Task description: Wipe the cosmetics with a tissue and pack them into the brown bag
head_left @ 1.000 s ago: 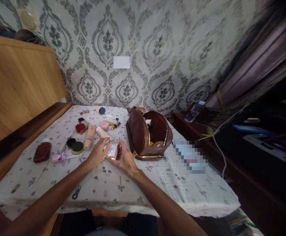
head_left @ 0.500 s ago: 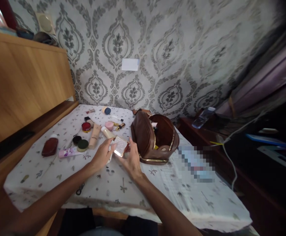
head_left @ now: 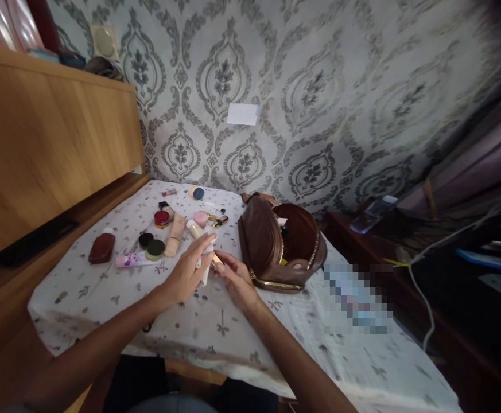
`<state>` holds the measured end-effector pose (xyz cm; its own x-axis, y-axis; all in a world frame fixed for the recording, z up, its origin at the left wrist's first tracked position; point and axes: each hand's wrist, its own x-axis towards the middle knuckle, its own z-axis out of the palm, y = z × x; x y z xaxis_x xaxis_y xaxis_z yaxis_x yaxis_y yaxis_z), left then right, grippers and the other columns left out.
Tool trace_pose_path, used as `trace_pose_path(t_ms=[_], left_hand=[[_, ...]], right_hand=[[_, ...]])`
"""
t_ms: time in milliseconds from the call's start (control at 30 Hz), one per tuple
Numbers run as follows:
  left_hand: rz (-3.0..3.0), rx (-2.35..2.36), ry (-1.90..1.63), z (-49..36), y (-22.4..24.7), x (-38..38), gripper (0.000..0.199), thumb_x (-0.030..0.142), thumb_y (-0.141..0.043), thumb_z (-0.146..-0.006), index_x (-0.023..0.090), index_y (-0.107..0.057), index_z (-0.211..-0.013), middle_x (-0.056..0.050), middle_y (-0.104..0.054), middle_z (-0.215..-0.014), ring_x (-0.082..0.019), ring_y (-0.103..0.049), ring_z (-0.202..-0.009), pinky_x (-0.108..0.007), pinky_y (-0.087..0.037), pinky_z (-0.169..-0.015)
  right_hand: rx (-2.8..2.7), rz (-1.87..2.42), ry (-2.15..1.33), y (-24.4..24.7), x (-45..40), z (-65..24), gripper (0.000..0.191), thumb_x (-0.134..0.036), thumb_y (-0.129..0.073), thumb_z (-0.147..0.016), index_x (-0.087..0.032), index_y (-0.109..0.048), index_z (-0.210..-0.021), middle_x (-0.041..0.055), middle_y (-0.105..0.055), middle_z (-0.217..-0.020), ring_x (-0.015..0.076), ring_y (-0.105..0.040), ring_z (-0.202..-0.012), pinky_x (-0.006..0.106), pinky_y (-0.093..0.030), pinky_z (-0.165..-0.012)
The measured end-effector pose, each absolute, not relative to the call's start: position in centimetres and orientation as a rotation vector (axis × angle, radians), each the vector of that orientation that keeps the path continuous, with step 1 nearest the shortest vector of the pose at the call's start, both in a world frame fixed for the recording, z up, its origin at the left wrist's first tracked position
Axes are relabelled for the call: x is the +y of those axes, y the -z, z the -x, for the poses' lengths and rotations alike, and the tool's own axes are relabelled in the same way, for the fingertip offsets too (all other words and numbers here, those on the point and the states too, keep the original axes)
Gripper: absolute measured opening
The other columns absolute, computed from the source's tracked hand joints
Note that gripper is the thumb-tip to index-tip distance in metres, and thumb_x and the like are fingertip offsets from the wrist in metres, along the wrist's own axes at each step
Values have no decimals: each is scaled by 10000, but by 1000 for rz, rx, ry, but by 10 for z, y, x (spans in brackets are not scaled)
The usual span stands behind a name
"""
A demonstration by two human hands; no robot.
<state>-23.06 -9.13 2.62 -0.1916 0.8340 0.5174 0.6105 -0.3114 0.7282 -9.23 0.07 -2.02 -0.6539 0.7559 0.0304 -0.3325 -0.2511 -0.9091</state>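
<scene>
My left hand presses a white tissue against a small square compact with a shiny gold edge. The compact is turned nearly edge-on, and most of it is hidden behind my fingers. From the other side, the fingers of my right hand grip it. Just beyond the hands lie a cream tube with a white cap and a beige tube. To the right stands a brown handbag, unzipped, with a few items showing inside.
Left on the patterned tablecloth lie a red-brown bottle, a pink-and-white tube, a dark green round jar and a red round container. A clear bottle rests at the right. A wooden cabinet borders the left.
The compact has turned from showing its glittery face to nearly edge-on. My left hand has moved over it with the tissue. The view has shifted slightly left.
</scene>
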Motion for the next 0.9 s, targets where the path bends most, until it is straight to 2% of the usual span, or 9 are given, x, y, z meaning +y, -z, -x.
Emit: trace_pose_path(t_ms=[133, 200, 333, 467, 567, 633, 733, 800, 900], left_hand=[[-1734, 1616, -1574, 230, -41, -90, 423, 441, -368, -1026, 182, -604, -1263, -120, -630, -1335, -242, -557, -1276, -387, -413, -1114], [-1689, 1606, -1619, 230, -41, -87, 408, 442, -376, -1020, 175, -613, -1219, -117, -650, -1281, -235, -575, -1237, -366, -424, -1090], [-1521, 1630, -1671, 233, -31, -77, 380, 453, -405, -1005, 183, -592, -1195, -95, -662, -1210, -222, -606, -1149, -333, -466, -1006], [-1465, 1692, -1625, 242, -25, -70, 369, 464, -376, -1000, 179, -604, -1059, -48, -682, -922, -188, -636, -849, -288, -521, -781], [-1655, 1778, -1486, 249, -27, -70, 323, 421, -369, -1000, 187, -590, -975, -9, -633, -773, -168, -599, -721, -280, -494, -715], [-1821, 1830, -1377, 252, -30, -71, 281, 389, -379, -999, 198, -582, -964, -4, -634, -779, -170, -602, -726, -285, -481, -729], [-2008, 1883, -1270, 254, -30, -72, 241, 360, -390, -997, 208, -577, -998, -32, -672, -890, -195, -635, -823, -301, -482, -774], [-2109, 1889, -1214, 254, -28, -71, 225, 347, -398, -994, 209, -575, -1014, -47, -678, -919, -209, -646, -859, -309, -488, -778], [-2191, 1894, -1167, 254, -20, -69, 189, 317, -419, -989, 212, -576, -1001, -44, -669, -882, -207, -650, -838, -306, -499, -756]], right_hand=[[-1120, 406, -2255, 18, -1, 90, 333, -417, -868, -667, -198, -746, -887, 19, -717, -831, 141, -636, -723, 249, -509, -676], [-1085, 375, -2368, 18, 0, 88, 370, -500, -847, -680, -202, -735, -869, 18, -704, -786, 143, -645, -748, 247, -518, -708], [-1172, 365, -2429, 17, 2, 86, 543, -678, -721, -734, -183, -713, -958, 63, -710, -837, 171, -659, -801, 285, -538, -761], [-1410, 392, -2278, 16, -2, 90, 517, -666, -668, -787, -174, -680, -949, 66, -702, -848, 183, -668, -745, 328, -540, -723], [-1643, 473, -2054, 18, -5, 93, 487, -611, -732, -748, -185, -673, -977, 29, -687, -820, 168, -643, -663, 290, -501, -614], [-1803, 558, -1784, 19, -5, 93, 476, -562, -771, -722, -193, -682, -1009, -3, -658, -753, 152, -592, -621, 266, -458, -570], [-1882, 667, -1400, 20, -2, 93, 526, -496, -785, -722, -197, -666, -1138, -34, -617, -678, 136, -512, -596, 262, -421, -582], [-1851, 683, -1313, 19, 1, 93, 606, -466, -769, -739, -190, -608, -1254, -39, -619, -689, 133, -499, -599, 264, -413, -598], [-1824, 656, -1346, 19, 4, 92, 637, -430, -777, -720, -180, -589, -1274, -39, -634, -711, 132, -513, -605, 261, -416, -602]])
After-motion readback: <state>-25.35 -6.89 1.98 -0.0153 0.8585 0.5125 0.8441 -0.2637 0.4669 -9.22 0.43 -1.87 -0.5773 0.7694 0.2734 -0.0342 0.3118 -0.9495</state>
